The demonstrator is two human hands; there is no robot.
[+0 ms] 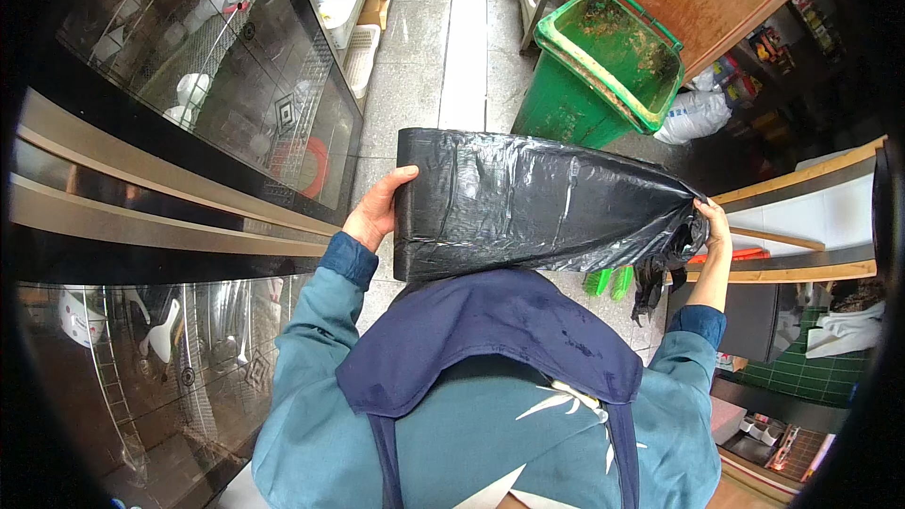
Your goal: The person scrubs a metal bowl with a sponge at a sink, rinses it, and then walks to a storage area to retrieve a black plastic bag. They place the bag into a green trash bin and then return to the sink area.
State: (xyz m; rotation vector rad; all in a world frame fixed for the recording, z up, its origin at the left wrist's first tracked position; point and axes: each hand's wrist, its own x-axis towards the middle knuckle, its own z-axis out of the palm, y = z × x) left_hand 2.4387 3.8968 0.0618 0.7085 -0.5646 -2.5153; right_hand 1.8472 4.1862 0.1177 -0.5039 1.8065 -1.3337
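A black plastic garbage bag stretches flat and folded between my two hands, in front of my apron. My left hand grips its squared-off left end, the thumb lying over the near face and the fingers hidden behind. At the other end my right hand clutches the gathered, crumpled plastic, with loose black tails hanging below. Beyond the bag stands a green wheeled bin, its top uncovered and its inner walls stained with dirt.
Glass-fronted cabinets holding dishes and utensils line the left. White plastic baskets sit on a shelf ahead. A metal channel cover runs along the tiled floor. A wooden door is behind the bin, and a wood-framed panel is at right.
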